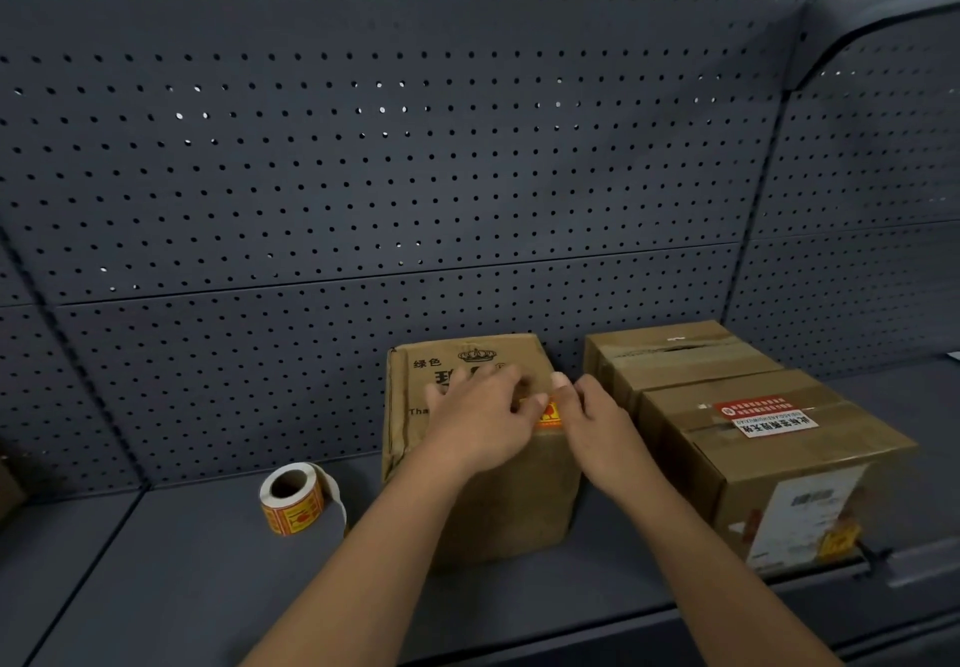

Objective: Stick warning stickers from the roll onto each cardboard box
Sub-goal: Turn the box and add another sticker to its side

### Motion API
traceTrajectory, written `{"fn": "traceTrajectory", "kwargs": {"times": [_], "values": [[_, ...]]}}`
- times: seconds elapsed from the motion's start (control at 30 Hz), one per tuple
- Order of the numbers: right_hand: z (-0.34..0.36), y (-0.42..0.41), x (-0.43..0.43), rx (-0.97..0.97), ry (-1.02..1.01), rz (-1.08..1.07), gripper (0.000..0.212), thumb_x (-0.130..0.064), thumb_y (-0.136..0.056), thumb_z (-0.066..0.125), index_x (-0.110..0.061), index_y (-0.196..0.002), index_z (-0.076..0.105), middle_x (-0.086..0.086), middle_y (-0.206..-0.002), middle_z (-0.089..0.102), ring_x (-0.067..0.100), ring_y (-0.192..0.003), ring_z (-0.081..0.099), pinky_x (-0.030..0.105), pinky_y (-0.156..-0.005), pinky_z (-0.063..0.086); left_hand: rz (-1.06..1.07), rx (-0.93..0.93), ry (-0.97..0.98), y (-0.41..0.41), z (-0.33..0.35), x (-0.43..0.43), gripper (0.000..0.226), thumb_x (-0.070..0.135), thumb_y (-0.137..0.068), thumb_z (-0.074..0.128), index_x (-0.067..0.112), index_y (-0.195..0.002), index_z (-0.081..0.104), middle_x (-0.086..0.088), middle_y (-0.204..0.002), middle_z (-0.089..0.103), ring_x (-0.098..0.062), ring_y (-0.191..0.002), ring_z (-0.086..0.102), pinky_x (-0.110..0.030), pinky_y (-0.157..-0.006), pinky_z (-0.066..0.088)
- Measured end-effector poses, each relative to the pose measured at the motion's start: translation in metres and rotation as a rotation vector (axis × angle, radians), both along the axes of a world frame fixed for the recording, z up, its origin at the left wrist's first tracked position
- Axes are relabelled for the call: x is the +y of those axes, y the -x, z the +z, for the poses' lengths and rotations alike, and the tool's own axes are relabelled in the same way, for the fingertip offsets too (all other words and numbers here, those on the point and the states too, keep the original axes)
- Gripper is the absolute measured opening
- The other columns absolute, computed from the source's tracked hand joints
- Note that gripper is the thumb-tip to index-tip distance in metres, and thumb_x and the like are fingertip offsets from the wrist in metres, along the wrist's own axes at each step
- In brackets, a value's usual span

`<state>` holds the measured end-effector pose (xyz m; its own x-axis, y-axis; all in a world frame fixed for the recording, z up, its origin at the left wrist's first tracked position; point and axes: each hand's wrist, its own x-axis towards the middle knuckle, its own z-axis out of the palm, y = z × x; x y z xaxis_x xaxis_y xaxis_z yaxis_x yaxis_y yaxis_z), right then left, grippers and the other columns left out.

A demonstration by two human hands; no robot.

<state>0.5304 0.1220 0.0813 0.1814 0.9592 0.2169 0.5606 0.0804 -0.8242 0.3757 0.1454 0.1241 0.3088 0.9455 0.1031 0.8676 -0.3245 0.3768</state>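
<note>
A brown cardboard box (415, 396) with black printed characters stands on the dark shelf. An orange and yellow warning sticker (549, 414) lies on its top near the right front edge, partly hidden by fingers. My left hand (480, 419) lies flat on the box top with its fingers spread, the fingertips at the sticker. My right hand (592, 419) presses the sticker from the right with straight fingers. The sticker roll (293, 503) stands on the shelf left of the box, a strip of backing paper trailing behind it.
Two more cardboard boxes sit to the right: a taped one at the back (675, 354) and a nearer one (779, 458) with a red and white label on top and an orange sticker on its front. A grey pegboard wall (415, 173) backs the shelf (182, 588).
</note>
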Motion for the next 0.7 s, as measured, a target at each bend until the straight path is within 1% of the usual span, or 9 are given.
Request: {"fn": "traceTrajectory", "kwargs": {"times": [0.07, 0.13, 0.2, 0.27, 0.33, 0.43, 0.5, 0.57, 0.7], "values": [[0.002, 0.000, -0.006, 0.012, 0.022, 0.056, 0.042, -0.057, -0.105, 0.041, -0.017, -0.097, 0.054, -0.003, -0.078, 0.057, 0.011, -0.069, 0.055, 0.031, -0.062, 0.044, -0.010, -0.008, -0.003, 0.005, 0.000, 0.001, 0.046, 0.060, -0.103, 0.039, 0.042, -0.145, 0.047, 0.012, -0.145, 0.053, -0.023, -0.138, 0.037, -0.056, -0.112, 0.023], [0.000, -0.003, -0.008, 0.045, 0.023, 0.105, 0.036, -0.050, -0.107, 0.041, -0.018, -0.098, 0.054, -0.001, -0.081, 0.058, 0.011, -0.070, 0.055, 0.033, -0.065, 0.045, -0.023, -0.024, -0.002, 0.008, 0.000, 0.001, 0.046, 0.061, -0.103, 0.040, 0.043, -0.145, 0.047, 0.013, -0.146, 0.052, -0.023, -0.139, 0.037, -0.055, -0.113, 0.022], [-0.006, -0.006, -0.007, 0.065, 0.006, 0.112, 0.033, -0.042, -0.110, 0.039, -0.017, -0.096, 0.055, 0.000, -0.082, 0.056, 0.010, -0.071, 0.053, 0.034, -0.067, 0.045, -0.041, -0.043, 0.019, 0.009, 0.000, 0.000, 0.049, 0.064, -0.101, 0.042, 0.045, -0.146, 0.047, 0.013, -0.145, 0.052, -0.022, -0.140, 0.036, -0.058, -0.116, 0.019], [-0.005, -0.007, -0.004, 0.049, 0.013, 0.098, 0.032, -0.039, -0.111, 0.038, -0.018, -0.094, 0.055, -0.001, -0.081, 0.055, 0.008, -0.070, 0.052, 0.032, -0.067, 0.043, -0.060, -0.050, 0.051, 0.012, 0.002, 0.000, 0.055, 0.070, -0.098, 0.044, 0.047, -0.147, 0.046, 0.013, -0.141, 0.054, -0.021, -0.139, 0.037, -0.060, -0.118, 0.018], [-0.001, -0.006, -0.001, 0.028, 0.030, 0.087, 0.031, -0.038, -0.111, 0.039, -0.020, -0.092, 0.054, -0.002, -0.080, 0.054, 0.008, -0.069, 0.051, 0.030, -0.065, 0.042, -0.070, -0.032, 0.063, 0.013, 0.005, 0.001, 0.057, 0.072, -0.097, 0.044, 0.048, -0.148, 0.045, 0.011, -0.138, 0.053, -0.022, -0.138, 0.037, -0.057, -0.115, 0.020], [0.006, -0.004, 0.000, -0.029, 0.076, 0.044, 0.029, -0.038, -0.111, 0.039, -0.022, -0.091, 0.054, -0.001, -0.082, 0.056, 0.011, -0.071, 0.053, 0.030, -0.064, 0.041, -0.089, -0.009, 0.090, 0.012, 0.008, 0.002, 0.053, 0.066, -0.100, 0.043, 0.049, -0.150, 0.042, 0.006, -0.141, 0.051, -0.025, -0.140, 0.034, -0.053, -0.110, 0.021], [0.010, -0.003, -0.002, -0.061, 0.104, 0.029, 0.033, -0.046, -0.109, 0.040, -0.021, -0.093, 0.054, -0.001, -0.081, 0.057, 0.012, -0.072, 0.054, 0.031, -0.064, 0.041, -0.092, -0.005, 0.118, 0.009, 0.010, 0.003, 0.050, 0.062, -0.102, 0.043, 0.049, -0.150, 0.041, 0.004, -0.144, 0.049, -0.027, -0.141, 0.032, -0.054, -0.110, 0.020], [0.012, -0.002, -0.003, -0.090, 0.117, 0.035, 0.036, -0.053, -0.107, 0.042, -0.022, -0.091, 0.052, -0.003, -0.078, 0.055, 0.012, -0.069, 0.052, 0.030, -0.060, 0.038, -0.085, -0.018, 0.140, 0.009, 0.012, 0.004, 0.048, 0.060, -0.102, 0.043, 0.050, -0.149, 0.043, 0.004, -0.146, 0.049, -0.028, -0.141, 0.032, -0.056, -0.111, 0.019], [0.007, -0.002, 0.000, -0.092, 0.082, 0.040, 0.032, -0.045, -0.109, 0.040, -0.023, -0.088, 0.049, -0.003, -0.075, 0.052, 0.011, -0.065, 0.049, 0.031, -0.060, 0.039, -0.087, -0.024, 0.145, 0.010, 0.012, 0.003, 0.047, 0.057, -0.104, 0.043, 0.048, -0.150, 0.042, 0.004, -0.152, 0.045, -0.029, -0.146, 0.028, -0.057, -0.115, 0.015]]}}
